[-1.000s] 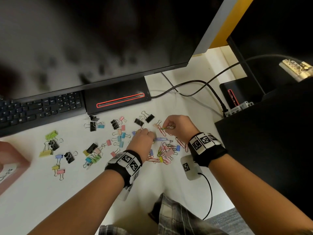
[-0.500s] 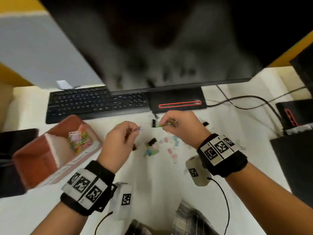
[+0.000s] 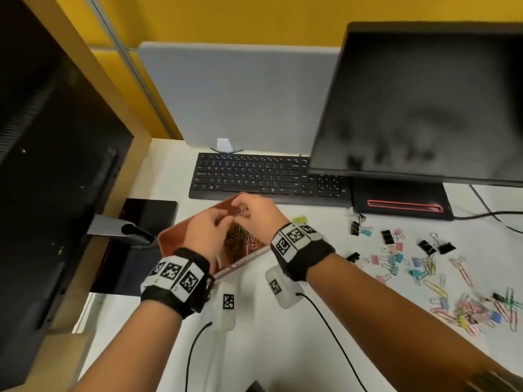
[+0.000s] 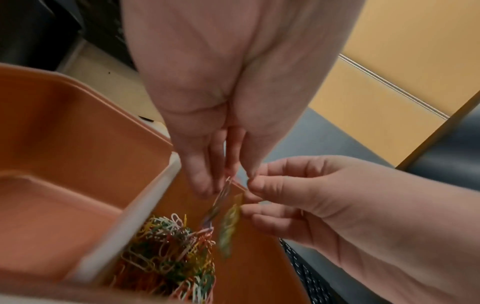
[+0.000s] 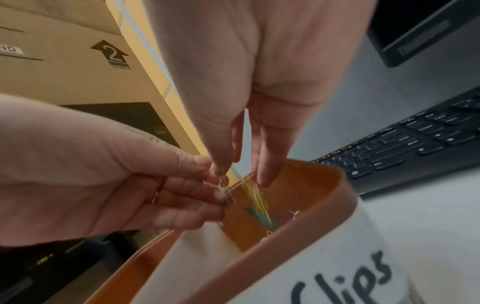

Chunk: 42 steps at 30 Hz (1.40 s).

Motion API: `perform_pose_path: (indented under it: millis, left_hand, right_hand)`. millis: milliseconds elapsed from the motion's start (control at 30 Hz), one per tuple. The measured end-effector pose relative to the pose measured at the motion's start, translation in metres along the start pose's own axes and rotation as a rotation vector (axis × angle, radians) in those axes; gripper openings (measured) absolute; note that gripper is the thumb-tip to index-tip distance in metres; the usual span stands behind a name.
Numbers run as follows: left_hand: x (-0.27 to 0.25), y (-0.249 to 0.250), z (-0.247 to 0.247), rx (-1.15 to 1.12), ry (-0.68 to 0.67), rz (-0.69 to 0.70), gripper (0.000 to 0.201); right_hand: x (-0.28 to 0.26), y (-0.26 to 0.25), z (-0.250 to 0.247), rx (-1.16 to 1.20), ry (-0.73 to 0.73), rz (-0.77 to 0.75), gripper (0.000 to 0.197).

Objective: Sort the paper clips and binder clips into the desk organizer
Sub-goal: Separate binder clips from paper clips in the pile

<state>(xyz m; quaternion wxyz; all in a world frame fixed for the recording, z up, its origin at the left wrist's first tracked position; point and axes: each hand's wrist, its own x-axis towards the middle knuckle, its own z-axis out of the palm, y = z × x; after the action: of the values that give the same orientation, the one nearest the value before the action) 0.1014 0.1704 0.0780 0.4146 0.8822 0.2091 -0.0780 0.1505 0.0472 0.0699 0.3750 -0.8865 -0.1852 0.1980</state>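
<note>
Both hands over the orange desk organizer [image 3: 181,236], which sits just in front of the black keyboard [image 3: 268,176]. Left hand [image 3: 208,234] pinches a silvery paper clip [image 4: 221,197] at its fingertips; right hand [image 3: 256,216] has fingers drawn together around a blurred yellow-green clip bunch [image 4: 230,224], but whether it grips or the bunch is falling, cannot tell. Pile of coloured paper clips [image 4: 168,246] lies in the organizer compartment right of the white divider [image 4: 135,226]; the other compartment shows bare orange floor. Loose binder clips [image 3: 387,236] and paper clips [image 3: 469,309] are scattered on the desk well right of the organizer, in front of the monitor [image 3: 424,103]. Hands hide most of the organizer in the head view. Label [image 5: 345,281] on the organizer front is cut off, only "Clips" readable. Compared with half a second ago, both hands have gone from above the desk to over the organizer, and the view has swung left.
</note>
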Motion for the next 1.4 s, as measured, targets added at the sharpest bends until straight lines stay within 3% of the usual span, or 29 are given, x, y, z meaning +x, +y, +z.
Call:
perform_pose_path:
  millis: [167, 300, 433, 533, 700, 767, 967, 1167, 1300, 1400]
  left_hand:
    - [-0.006, 0.001, -0.005, -0.003, -0.011, 0.073, 0.023]
    - [-0.016, 0.017, 0.022, -0.006, -0.118, 0.179, 0.016]
    - [-0.032, 0.046, 0.074, 0.099, -0.316, 0.345, 0.018]
    - [-0.052, 0.065, 0.124, 0.111, -0.483, 0.357, 0.012]
    - [-0.086, 0.101, 0.209, 0.284, -0.619, 0.527, 0.016]
    - [-0.096, 0.112, 0.239, 0.301, -0.652, 0.521, 0.016]
    - [-0.098, 0.139, 0.305, 0.364, -0.602, 0.507, 0.024]
    - [-0.088, 0.143, 0.334, 0.508, -0.54, 0.47, 0.028]
    - [-0.083, 0.133, 0.334, 0.55, -0.539, 0.476, 0.026]
    - [-0.076, 0.128, 0.328, 0.561, -0.466, 0.439, 0.022]
  right_hand:
    - [-0.03, 0.019, -0.028, 0.036, 0.105, -0.042, 0.025]
    - [-0.085, 0.071, -0.064, -0.017, 0.165, 0.062, 0.021]
    - [-0.157, 0.143, -0.097, -0.197, 0.295, 0.241, 0.019]
    - [-0.219, 0.193, -0.119, -0.244, 0.422, 0.445, 0.023]
    - [-0.281, 0.249, -0.15, -0.174, 0.421, 0.67, 0.033]
    - [-0.286, 0.265, -0.16, -0.145, 0.391, 0.697, 0.034]
    - [-0.27, 0.303, -0.177, -0.101, 0.278, 0.685, 0.041]
    - [-0.252, 0.328, -0.184, -0.158, 0.077, 0.653, 0.048]
    - [-0.25, 0.342, -0.189, -0.128, 0.085, 0.637, 0.035]
    - [-0.251, 0.349, -0.19, -0.095, 0.114, 0.592, 0.031]
